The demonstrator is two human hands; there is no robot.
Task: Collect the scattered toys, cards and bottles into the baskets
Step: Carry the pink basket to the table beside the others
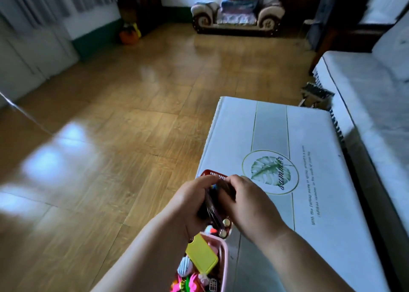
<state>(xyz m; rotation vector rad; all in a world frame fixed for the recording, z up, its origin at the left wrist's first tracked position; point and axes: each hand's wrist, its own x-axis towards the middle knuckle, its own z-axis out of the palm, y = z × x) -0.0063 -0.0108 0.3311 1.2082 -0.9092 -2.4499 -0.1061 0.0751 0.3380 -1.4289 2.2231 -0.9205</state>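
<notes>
Floor (110, 114) is filling most of the view, wood with window glare. Table (309, 136), white with a leaf print, is running along your right. Pink basket (225, 260) is showing at the table's near-left edge, cut off by the bottom of the frame and packed with bright toys and a yellow flat piece (201, 256). Your left hand (190, 203) is curling round a dark bundle (210, 203) from the left. Your right hand (247, 201) is closing over its top with bent fingers, so both are holding it. Red basket (212, 172) is peeking out just beyond your knuckles and is mostly covered by them. The bundle is hanging between the two baskets and, by my reading, is going to the red one. You are best squaring it with both hands, then lowering it inside the rim before loosening one hand at a time, so nothing is fanning out over the table edge. Whether it is cards or a small purse is hard to make out. Two gold round bits (226, 222) are showing beneath it, and I cannot tell what they belong to. The red basket's contents are hidden.
</notes>
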